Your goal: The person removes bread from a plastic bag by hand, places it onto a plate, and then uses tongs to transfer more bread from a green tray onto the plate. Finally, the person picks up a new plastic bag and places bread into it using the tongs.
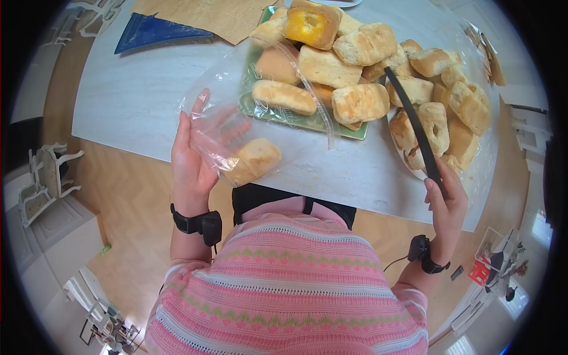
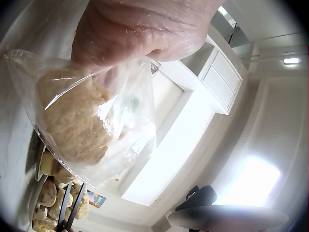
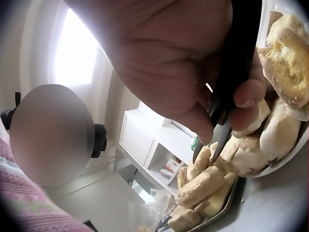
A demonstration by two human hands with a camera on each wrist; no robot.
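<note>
My left hand (image 1: 196, 163) holds a clear zip-seal plastic bag (image 1: 222, 89), its fingers showing through the film. One pale-brown bread roll (image 1: 255, 161) lies in the bag's lower part, near the table's front edge. In the left wrist view, the roll fills much of the bag (image 2: 133, 123) below the hand. On the other side, my right hand (image 1: 448, 198) grips black tongs (image 1: 413, 118) near their lower end in the head view. The tong tips reach up over the bread piles with nothing between them. Seen from the right wrist, thumb and fingers (image 3: 248, 94) curl round the tongs.
A green square plate (image 1: 349, 133) heaped with bread rolls (image 1: 361, 102) stands mid-table, partly behind the bag. To its right is a white plate (image 1: 402, 160) piled with more bread. Brown paper (image 1: 207, 18) and a blue triangular item (image 1: 157, 32) lie at the back left.
</note>
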